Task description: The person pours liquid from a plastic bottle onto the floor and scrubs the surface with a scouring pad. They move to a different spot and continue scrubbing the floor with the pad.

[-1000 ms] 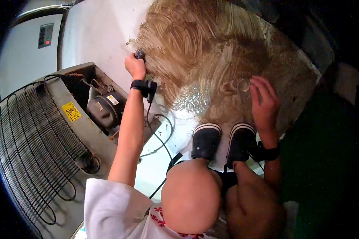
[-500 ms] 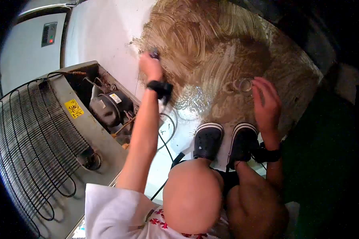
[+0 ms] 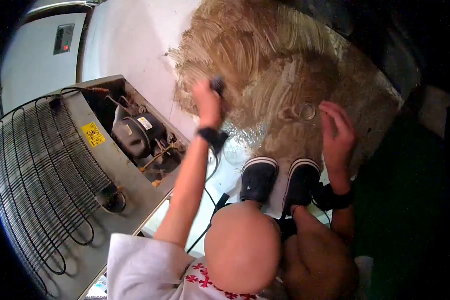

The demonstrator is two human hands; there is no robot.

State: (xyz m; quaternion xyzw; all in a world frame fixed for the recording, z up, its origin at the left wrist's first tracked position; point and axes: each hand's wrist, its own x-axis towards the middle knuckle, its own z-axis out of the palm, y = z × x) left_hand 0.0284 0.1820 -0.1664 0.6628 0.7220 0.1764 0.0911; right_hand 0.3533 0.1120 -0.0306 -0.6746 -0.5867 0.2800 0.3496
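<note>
My left hand is closed around a small dark scrubber and presses it onto the wet, brown, smeared floor. My right hand lies flat on that floor with its fingers spread, just right of a small round ring. Both wrists wear dark bands. I am squatting, and my two black shoes with white edges stand between my arms.
At the left a refrigerator lies on its side, its back showing black condenser coils, a black compressor and a yellow label. A black cable runs over the white floor by my left arm. The right side is dark.
My left hand has swept the scrubber rightward and nearer, from the left edge of the brown patch to its middle. My right hand has stayed flat beside the ring.
</note>
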